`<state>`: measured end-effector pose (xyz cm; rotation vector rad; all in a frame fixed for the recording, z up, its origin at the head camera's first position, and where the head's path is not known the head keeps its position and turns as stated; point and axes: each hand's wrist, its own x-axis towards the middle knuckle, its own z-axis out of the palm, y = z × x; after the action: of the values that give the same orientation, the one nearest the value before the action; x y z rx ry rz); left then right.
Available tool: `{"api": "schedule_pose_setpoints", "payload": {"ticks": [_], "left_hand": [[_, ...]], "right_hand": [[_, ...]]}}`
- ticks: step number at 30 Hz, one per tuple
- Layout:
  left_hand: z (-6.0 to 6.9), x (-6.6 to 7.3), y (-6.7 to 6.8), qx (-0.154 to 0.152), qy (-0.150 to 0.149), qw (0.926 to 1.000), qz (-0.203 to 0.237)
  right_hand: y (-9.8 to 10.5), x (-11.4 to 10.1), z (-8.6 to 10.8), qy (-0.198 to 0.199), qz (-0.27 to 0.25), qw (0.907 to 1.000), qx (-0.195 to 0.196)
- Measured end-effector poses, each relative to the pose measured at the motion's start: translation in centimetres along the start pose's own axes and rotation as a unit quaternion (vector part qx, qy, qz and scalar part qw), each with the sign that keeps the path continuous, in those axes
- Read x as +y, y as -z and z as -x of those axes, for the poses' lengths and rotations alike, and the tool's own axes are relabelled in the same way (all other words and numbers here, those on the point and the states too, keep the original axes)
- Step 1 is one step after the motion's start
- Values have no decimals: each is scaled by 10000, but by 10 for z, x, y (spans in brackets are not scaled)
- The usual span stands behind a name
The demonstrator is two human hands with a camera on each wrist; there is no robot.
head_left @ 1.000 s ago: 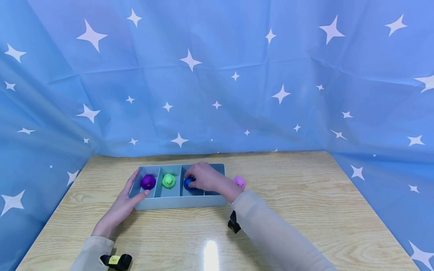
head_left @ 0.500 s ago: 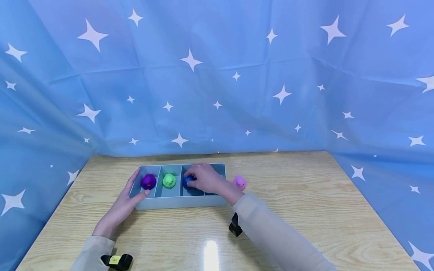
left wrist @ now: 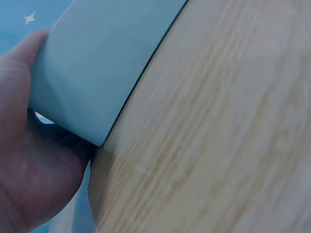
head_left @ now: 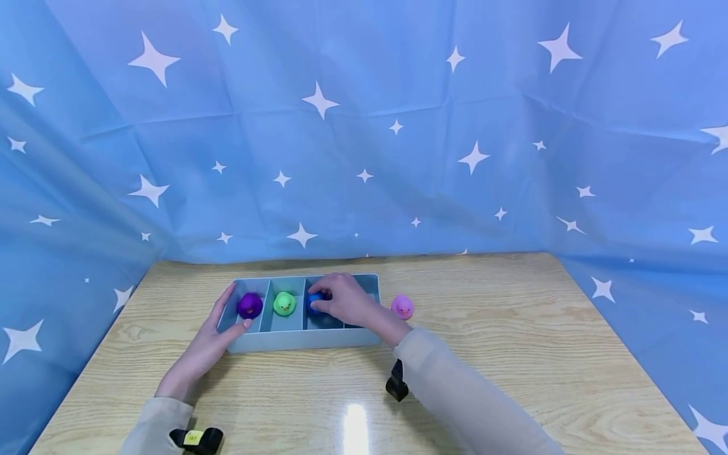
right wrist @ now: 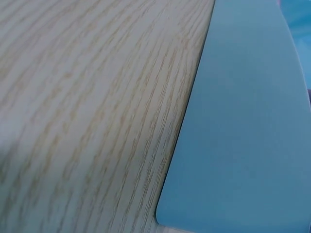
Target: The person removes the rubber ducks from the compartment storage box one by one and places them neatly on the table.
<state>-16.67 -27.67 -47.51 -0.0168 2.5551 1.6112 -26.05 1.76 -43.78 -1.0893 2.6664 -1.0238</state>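
A light blue divided box (head_left: 304,341) sits on the wooden table, its front wall (left wrist: 104,63) large in the left wrist view. My left hand (head_left: 206,341) grips its left end, thumb over the front rim and fingers along the side. With thumb and fingers, my right hand (head_left: 351,301) pinches a blue toy duck (head_left: 314,306) inside the third compartment from the left; the hand covers much of it. The first compartment holds a purple toy duck (head_left: 249,306), the second a green toy duck (head_left: 284,304). No right fingers show in the right wrist view, only box wall (right wrist: 243,136) and table.
A pink toy duck (head_left: 402,307) stands on the wooden table (head_left: 512,335), just right of the box. Behind the table hangs a blue cloth (head_left: 364,139) with white stars. The right forearm crosses above the table's front right part.
Both hands keep nearly the same places. My right hand shifts very slightly and its wrist turns a little, still pinching the blue duck. The other ducks and the box stay put.
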Motion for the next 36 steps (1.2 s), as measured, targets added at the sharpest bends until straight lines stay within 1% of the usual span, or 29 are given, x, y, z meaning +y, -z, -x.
{"api": "schedule_pose_setpoints", "payload": {"ticks": [5,15,22,26,31,36], "left_hand": [[0,1,0,7,15,10000,13],[1,2,1,-9,43,10000,26],[0,0,0,-14,-21,10000,43],[1,1,0,-10,-19,10000,42],[1,1,0,29,31,9999,94],[1,0,0,14,54,9999,143]], "right_hand": [[2,-1,2,-103,-437,9988,176],[8,-7,12,-82,-942,9945,460],[20,-13,20,-127,-1221,9911,521],[28,-14,27,-125,-1264,9900,621],[38,-10,37,-40,-1266,9891,745],[47,-2,48,-72,-1190,9896,805]]}}
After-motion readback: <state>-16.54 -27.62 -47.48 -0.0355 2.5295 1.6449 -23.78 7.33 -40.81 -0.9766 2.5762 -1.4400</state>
